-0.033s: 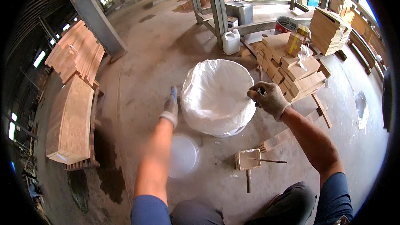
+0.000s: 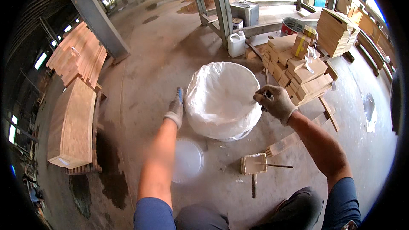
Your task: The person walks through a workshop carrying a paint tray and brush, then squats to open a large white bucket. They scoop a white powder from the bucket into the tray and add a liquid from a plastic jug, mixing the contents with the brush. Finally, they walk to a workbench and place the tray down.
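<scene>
A white bucket [image 2: 246,134] stands on the floor in front of me, lined with a white plastic bag [image 2: 206,117] folded down over its rim. Its inside looks pale; I cannot make out the contents clearly. My left hand [image 2: 175,108], in a grey work glove with blue at the fingertips, is at the bucket's left side with fingers stretched out. A narrow gap seems to part it from the bag. At the right rim, my gloved right hand [image 2: 277,103] has its fingers curled in a pinch on the bag's edge.
A round translucent lid [image 2: 187,160] lies near my left forearm. Closer to my knees sits a square glue tray [image 2: 253,165] with a handle and a stick. Stacked wood boards [image 2: 304,66] and a white jug [image 2: 236,43] stand beyond; more lumber [image 2: 76,123] is left.
My left hand has shifted very slightly toward the bucket and away from me. The right hand stays at the rim, almost unmoved.
</scene>
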`<state>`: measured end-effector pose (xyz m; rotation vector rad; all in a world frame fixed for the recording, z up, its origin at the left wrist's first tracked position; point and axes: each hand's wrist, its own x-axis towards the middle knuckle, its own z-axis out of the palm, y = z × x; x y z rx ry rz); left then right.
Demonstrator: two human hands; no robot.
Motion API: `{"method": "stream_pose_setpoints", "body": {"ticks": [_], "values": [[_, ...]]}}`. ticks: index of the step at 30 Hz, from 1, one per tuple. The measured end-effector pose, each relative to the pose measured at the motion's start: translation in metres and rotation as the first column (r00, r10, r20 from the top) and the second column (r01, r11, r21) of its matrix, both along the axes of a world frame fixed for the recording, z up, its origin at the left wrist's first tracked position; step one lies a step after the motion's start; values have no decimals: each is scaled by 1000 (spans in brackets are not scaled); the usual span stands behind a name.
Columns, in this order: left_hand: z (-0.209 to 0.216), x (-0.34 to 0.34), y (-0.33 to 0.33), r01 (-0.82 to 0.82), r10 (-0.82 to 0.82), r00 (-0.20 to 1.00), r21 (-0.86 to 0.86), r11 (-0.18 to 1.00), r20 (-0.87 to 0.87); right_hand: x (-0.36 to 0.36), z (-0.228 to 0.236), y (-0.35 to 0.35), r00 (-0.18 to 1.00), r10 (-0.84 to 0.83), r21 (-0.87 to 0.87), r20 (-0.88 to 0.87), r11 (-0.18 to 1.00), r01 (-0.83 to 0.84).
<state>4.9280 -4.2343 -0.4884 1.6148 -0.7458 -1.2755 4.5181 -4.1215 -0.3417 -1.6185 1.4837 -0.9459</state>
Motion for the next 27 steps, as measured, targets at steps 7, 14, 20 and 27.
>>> {"method": "stream_pose_setpoints", "body": {"ticks": [7,14,20,27], "values": [[9,11,-45,314,-90,686,-181,932,722,-5,1,-7,985,72,-19,-156,997,-76],[58,-36,-59,448,-175,29,144,883,984,-9,2,-12,960,201,-322,-194,911,-256],[68,-63,-54,97,34,523,-100,990,851,-39,5,19,828,286,-340,-482,810,-477],[128,-113,-23,227,178,602,-381,897,778,-53,1,30,816,271,-378,-511,781,-496]]}}
